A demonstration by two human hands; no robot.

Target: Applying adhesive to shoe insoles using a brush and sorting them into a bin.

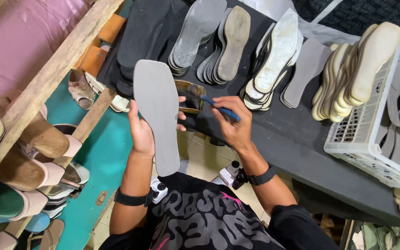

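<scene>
My left hand [142, 129] holds a grey square-toed shoe insole [156, 106] upright, its flat grey face toward me. My right hand [232, 122] grips a blue-handled brush [218, 107], and the bristle end dips into a small open glue tin [188, 96] on the dark table, just right of the insole. Both wrists wear black bands.
Rows of grey and cream soles [218, 44] lie overlapped on the dark table [292, 143]. A white plastic basket [371, 139] with more soles stands at the right. A wooden rack [47, 78] with finished sandals [38, 153] runs along the left.
</scene>
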